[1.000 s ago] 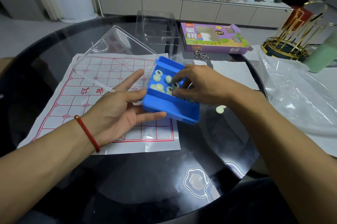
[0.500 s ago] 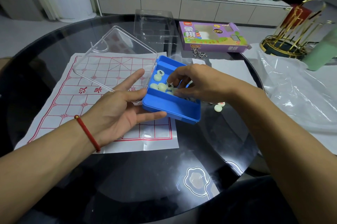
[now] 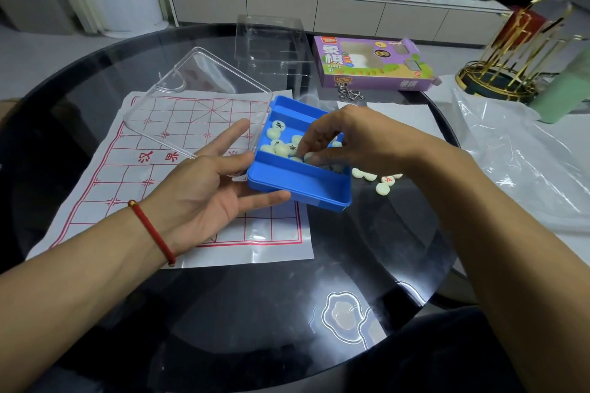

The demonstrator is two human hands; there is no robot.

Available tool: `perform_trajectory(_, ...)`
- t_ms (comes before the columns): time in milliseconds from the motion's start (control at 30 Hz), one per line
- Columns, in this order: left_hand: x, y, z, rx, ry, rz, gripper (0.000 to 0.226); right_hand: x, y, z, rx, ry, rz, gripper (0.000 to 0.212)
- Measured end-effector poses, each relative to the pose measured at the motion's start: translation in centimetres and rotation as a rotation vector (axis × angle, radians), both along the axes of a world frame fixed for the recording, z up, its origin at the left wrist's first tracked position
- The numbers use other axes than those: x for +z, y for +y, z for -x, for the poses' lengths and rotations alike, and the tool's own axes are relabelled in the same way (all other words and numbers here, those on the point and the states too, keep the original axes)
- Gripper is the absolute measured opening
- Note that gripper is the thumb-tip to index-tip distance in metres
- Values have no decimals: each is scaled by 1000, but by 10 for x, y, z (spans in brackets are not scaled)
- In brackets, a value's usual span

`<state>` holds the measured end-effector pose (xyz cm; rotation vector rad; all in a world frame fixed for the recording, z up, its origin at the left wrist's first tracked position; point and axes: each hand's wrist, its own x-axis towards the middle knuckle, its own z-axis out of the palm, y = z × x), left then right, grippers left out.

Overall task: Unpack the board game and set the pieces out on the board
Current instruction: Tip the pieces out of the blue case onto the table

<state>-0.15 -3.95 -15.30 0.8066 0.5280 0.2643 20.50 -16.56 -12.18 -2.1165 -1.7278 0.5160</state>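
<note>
A blue tray [image 3: 300, 188] with its clear hinged lid [image 3: 204, 95] standing open is tilted over the right edge of the red-lined paper board [image 3: 127, 188]. Several white round game pieces [image 3: 277, 145] lie in the tray. My left hand [image 3: 204, 194] lies palm up, with its thumb and straight fingers propping the tray's left end. My right hand [image 3: 357, 140] reaches in from the right, and its curled fingertips pinch a piece among the pile. Several loose pieces [image 3: 383, 188] lie on the glass table just right of the tray, partly hidden by my right wrist.
The purple game box [image 3: 370, 63] and a clear plastic insert [image 3: 271, 41] sit at the back of the round glass table. A small metal puzzle [image 3: 349, 94] lies in front of the box. At the right are a gold rack [image 3: 510, 66] and a crumpled plastic bag [image 3: 526, 169].
More white pieces now lie on the table to the right of the tray. My right fingers have dipped deeper among the pieces. The left hand has stayed against the tray.
</note>
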Motion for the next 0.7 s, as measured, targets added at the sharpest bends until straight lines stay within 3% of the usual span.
perform_trajectory(200, -1, 3, 1, 18, 14, 6, 55, 1, -6, -4, 34, -43, 41, 24)
perform_trajectory(700, -1, -3, 1, -20, 6, -22, 55, -1, -7, -6, 40, 10, 103, 20)
